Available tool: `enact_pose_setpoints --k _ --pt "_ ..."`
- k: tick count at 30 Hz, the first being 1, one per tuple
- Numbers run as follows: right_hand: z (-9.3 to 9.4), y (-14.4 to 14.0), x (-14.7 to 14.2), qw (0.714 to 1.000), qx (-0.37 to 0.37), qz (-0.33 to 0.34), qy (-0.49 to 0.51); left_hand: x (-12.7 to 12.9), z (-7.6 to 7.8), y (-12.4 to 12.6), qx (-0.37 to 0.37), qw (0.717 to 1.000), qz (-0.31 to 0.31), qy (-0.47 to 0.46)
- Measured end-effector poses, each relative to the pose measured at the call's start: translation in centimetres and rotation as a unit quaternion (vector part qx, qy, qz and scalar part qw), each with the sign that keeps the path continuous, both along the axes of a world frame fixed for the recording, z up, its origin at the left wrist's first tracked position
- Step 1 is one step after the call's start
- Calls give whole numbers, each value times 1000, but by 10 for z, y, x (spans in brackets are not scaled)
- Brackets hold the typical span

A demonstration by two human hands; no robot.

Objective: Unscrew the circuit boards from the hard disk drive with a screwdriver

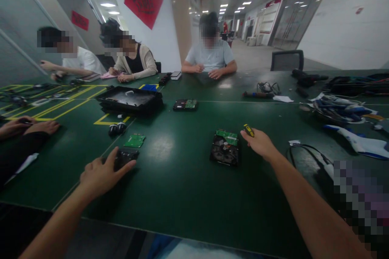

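My left hand [101, 174] rests on a small black hard-drive part [126, 156] on the green table [182, 194], fingers spread over it. A loose green circuit board [134, 140] lies just beyond it. My right hand [258, 142] is closed around a yellow-and-black screwdriver [248, 130], whose handle sticks out above my fingers. It hovers just right of an opened hard drive [225, 147] that has a green board on its far end.
A stack of black trays [130, 100] stands at the left middle, with another hard drive [185, 105] beyond. Two black knobs [117, 128] lie near the yellow floor-style markings. Cables and blue-white tools [340, 109] crowd the right side. Three people sit across; another person's hands [27, 126] rest at the left.
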State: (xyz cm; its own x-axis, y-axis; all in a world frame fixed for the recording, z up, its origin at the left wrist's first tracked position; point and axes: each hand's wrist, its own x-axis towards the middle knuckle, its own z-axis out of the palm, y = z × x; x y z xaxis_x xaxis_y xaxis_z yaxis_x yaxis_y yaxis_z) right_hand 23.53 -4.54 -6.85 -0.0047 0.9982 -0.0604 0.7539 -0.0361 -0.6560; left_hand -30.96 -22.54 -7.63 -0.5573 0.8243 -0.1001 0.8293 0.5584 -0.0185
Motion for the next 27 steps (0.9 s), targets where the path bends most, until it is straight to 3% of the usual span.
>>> enact_pose_setpoints --k 6,12,17,22,27 --pt "-2 -6 0 997 1 9 76 -3 -8 21 11 1000 -15 -4" --pt "-3 -8 0 995 -3 13 100 -8 -8 40 26 994 -109 1" --pt "-7 -7 1 995 -7 -10 104 -2 -7 56 -5 985 -174 -11" --pt "-9 -6 -1 997 -3 -3 80 20 -7 73 5 977 -213 -27" --pt "-4 -8 -14 996 18 59 70 66 -4 104 19 952 -304 -24"
